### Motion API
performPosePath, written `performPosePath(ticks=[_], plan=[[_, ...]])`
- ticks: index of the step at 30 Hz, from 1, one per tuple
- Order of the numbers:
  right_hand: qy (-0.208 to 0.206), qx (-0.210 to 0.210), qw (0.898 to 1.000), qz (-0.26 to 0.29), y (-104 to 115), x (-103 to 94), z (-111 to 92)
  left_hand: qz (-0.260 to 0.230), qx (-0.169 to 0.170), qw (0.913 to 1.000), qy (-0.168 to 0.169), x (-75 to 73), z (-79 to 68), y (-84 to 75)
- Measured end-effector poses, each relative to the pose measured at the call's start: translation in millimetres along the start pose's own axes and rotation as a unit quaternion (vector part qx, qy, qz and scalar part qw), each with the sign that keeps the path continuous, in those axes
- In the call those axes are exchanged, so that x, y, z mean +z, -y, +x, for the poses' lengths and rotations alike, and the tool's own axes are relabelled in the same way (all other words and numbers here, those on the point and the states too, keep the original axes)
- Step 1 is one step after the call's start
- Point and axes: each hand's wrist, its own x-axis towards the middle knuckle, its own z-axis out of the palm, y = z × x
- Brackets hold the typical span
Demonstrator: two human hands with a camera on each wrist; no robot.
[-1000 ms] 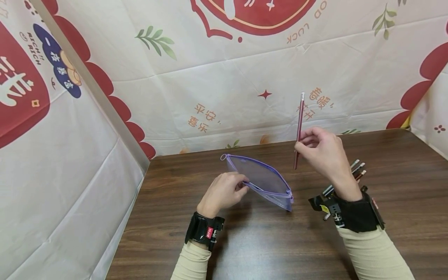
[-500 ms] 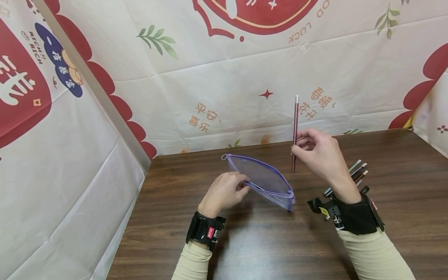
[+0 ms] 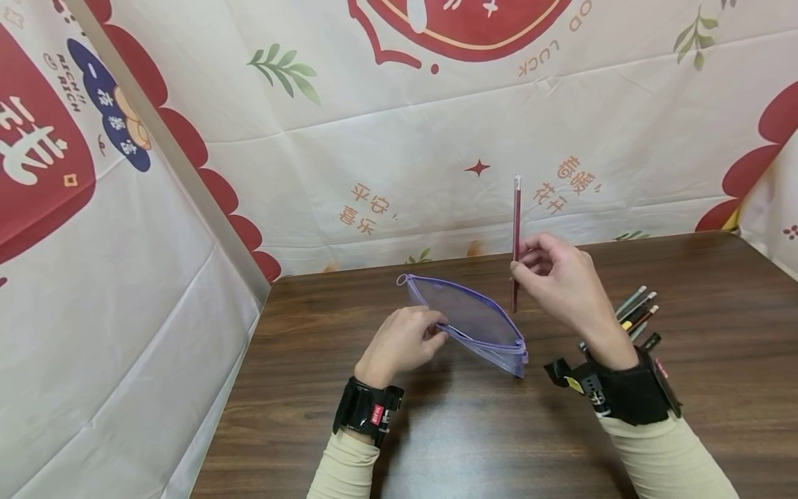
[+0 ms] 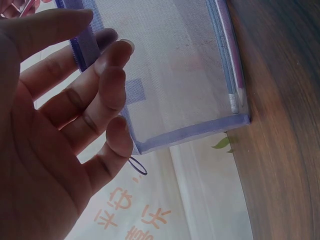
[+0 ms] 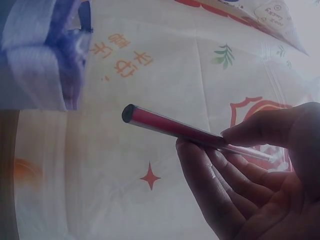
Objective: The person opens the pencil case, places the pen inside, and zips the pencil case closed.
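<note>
Nearest, two pale sleeves (image 3: 673,457) are seen over the table (image 3: 449,450), and on each wrist a black strap (image 3: 639,388) is worn. By the left hand (image 3: 402,343), the near rim of a purple mesh zipper pouch (image 3: 474,315) is pinched between the thumb and the curled fingers. The pouch is held tilted over the middle of the table, with its mouth gaping upward and its zipper ring (image 3: 402,279) turned toward the far left corner; whether its bottom is touching the table cannot be told. Through the mesh, two pencils (image 4: 232,55) can be seen lying side by side along one edge of the pouch.

Toward the right edge of the table, a group of loose pencils (image 3: 636,308) is laid aslant, partly hidden by the right wrist. By the right hand (image 3: 564,284), a dark red pencil (image 3: 516,215) is gripped between the thumb and the fingertips. It is kept almost upright, with its white eraser at the top, and its lower end is placed near the pouch, apart from it.

Behind the far edge, a white cloth (image 3: 399,152) with red and green prints is hung.
</note>
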Motion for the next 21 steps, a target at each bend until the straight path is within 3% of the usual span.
performPosePath(ticks=[21], plan=[[0.02,-0.037,0.999,0.006,5,11.9,-3,-0.002,0.003,1.0,0.0,0.4,-0.1,-0.6]])
